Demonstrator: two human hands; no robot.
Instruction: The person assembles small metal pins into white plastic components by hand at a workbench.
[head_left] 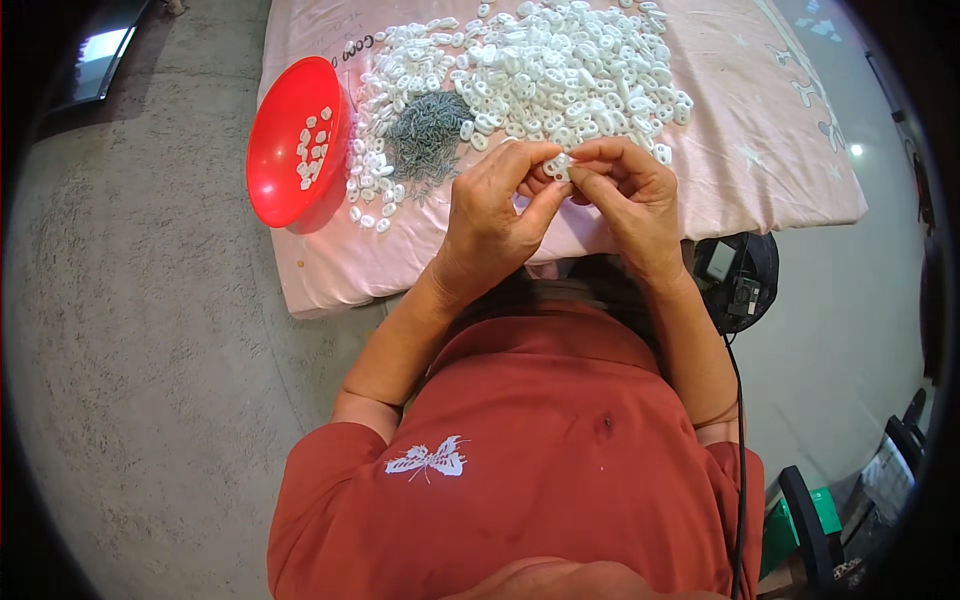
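My left hand (495, 215) and my right hand (630, 195) meet above the near edge of a pink cloth (760, 150), and together they pinch one small white plastic clip (556, 166) between the fingertips. Just beyond the fingers lies a big heap of white plastic clips (560, 70). A pile of small grey metal nails (428, 135) sits to the left of my hands. Further left, a red bowl (285, 170) holds several white clips.
The pink cloth lies on a grey floor (150, 350). A black round device with a cable (740, 275) rests at my right, by the cloth's corner. Dark and green objects (815, 515) stand at the lower right. My red shirt fills the lower middle.
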